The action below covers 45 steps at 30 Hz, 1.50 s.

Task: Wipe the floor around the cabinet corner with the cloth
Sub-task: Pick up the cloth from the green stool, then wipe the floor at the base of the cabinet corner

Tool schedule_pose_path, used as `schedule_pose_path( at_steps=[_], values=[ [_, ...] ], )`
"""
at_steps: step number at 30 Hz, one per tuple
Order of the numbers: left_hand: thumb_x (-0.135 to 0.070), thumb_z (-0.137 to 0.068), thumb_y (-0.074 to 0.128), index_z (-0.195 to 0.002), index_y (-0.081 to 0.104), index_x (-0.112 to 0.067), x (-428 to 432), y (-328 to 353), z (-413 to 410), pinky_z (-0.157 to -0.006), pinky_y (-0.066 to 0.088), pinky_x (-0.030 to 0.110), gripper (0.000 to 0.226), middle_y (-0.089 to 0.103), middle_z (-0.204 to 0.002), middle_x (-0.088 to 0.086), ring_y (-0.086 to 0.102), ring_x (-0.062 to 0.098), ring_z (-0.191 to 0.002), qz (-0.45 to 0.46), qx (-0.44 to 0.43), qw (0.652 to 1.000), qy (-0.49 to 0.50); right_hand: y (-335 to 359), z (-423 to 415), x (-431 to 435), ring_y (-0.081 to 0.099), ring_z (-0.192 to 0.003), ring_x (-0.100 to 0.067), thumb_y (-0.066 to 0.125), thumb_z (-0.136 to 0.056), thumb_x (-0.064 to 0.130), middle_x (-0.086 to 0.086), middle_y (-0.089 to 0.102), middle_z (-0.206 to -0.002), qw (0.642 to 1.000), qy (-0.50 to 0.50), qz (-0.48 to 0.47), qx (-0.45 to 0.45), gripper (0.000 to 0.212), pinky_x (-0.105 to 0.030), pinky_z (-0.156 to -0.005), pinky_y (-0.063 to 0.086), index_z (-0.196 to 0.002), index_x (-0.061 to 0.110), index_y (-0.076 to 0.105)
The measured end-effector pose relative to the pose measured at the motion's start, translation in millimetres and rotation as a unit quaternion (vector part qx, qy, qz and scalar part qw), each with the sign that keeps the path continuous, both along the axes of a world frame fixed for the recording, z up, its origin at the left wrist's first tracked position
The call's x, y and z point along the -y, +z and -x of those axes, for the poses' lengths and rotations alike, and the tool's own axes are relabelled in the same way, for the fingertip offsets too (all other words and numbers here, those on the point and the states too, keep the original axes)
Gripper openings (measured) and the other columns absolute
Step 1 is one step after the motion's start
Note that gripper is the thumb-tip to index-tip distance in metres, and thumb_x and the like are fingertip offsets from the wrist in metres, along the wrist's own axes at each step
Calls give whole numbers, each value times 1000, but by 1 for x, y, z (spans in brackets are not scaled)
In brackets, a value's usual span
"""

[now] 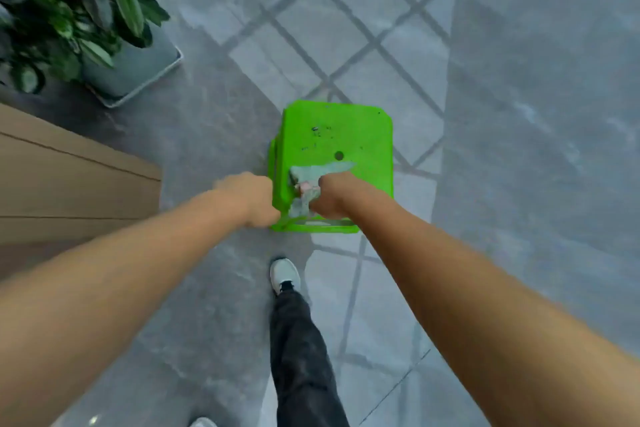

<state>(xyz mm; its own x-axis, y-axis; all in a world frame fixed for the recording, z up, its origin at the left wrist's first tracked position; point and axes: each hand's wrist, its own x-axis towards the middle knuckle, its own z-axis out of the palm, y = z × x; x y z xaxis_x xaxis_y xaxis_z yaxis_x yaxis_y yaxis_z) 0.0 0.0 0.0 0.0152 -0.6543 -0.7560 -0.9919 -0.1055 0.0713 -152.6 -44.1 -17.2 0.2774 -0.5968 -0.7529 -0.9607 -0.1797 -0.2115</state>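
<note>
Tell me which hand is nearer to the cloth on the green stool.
Right. The right hand is closed on the cloth, bunching it on the green stool. The left hand is at the stool's left edge, beside the cloth but apart from it.

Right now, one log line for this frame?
left hand: grips green stool edge | right hand: cloth against stool | cabinet corner: left | wiping: not started

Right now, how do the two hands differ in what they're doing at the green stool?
The left hand grips the green stool at its left edge and holds no cloth. The right hand is closed on the crumpled cloth, pressing it on the seat's near part. The left sits beside the seat, the right over it. Both are closed fists at the stool's near end.
</note>
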Motion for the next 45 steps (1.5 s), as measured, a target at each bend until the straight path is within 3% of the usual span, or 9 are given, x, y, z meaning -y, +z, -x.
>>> schedule_pose_path(
  at_steps=[6,14,20,25,30,38,40,43,45],
  values=[
    [-39,-89,55,-138,34,-20,28,-139,31,-89,47,51,57,49,-126,19,55,46,-113,105,-104,978,148,-133,22,30,20,-137,-45,58,-84,47,-16,17,-155,994,4,104,-21,72,-61,-102,34,-145,42,19],
    [-9,-73,67,-113,54,-29,-45,-234,16,-73,44,19,46,44,-101,3,52,16,-81,279,-337,833,339,-215,-10,-56,43,-96,-31,62,-77,26,-14,52,-110,912,-133,313,228,42,-35,-81,38,-119,32,61],
    [0,-66,67,-83,53,-30,-211,-278,-40,-46,57,37,37,64,-81,9,61,20,-59,115,-331,676,649,-245,-71,-178,51,-92,-30,57,-78,20,-8,55,-106,938,46,144,312,40,-34,-77,48,-116,31,65],
    [-26,-52,78,-79,61,-30,-331,-333,-79,-51,55,35,32,68,-84,5,62,19,-62,-38,-286,597,748,-315,-118,-243,61,-93,-27,60,-66,-9,-10,63,-103,961,88,-92,247,55,-22,-85,46,-111,19,71],
    [-43,-41,79,-96,59,-25,-336,-397,-145,-46,52,29,62,68,-79,4,58,16,-50,0,-282,564,776,-395,-203,-237,67,-91,-29,62,-66,-6,-15,72,-99,957,149,-78,237,48,-16,-78,40,-106,18,74],
    [-29,-74,78,-89,52,-33,-241,-537,-255,-53,50,31,31,64,-82,5,58,20,-61,181,-319,472,802,-527,-368,-130,62,-103,-30,61,-73,0,-15,68,-111,927,252,65,269,48,-19,-86,40,-116,20,69],
    [-23,-79,74,-107,52,-36,-229,-576,-277,-64,55,38,38,62,-89,7,61,23,-69,229,-300,502,778,-561,-398,-102,57,-109,-34,59,-77,5,-20,60,-117,921,244,111,283,51,-28,-95,40,-126,22,62],
    [-35,-74,76,-134,41,-32,-254,-633,-296,-98,47,45,69,53,-118,12,53,34,-111,295,-82,723,619,-611,-415,-81,43,-128,-35,60,-81,18,-18,44,-139,916,234,145,292,62,-44,-109,37,-140,25,45],
    [-58,-68,71,-145,25,-30,-286,-664,-300,-110,32,49,94,32,-146,16,33,39,-132,291,34,795,530,-641,-419,-87,29,-139,-34,61,-82,35,-17,32,-149,922,208,140,296,69,-51,-114,29,-145,27,34]
  ],
)
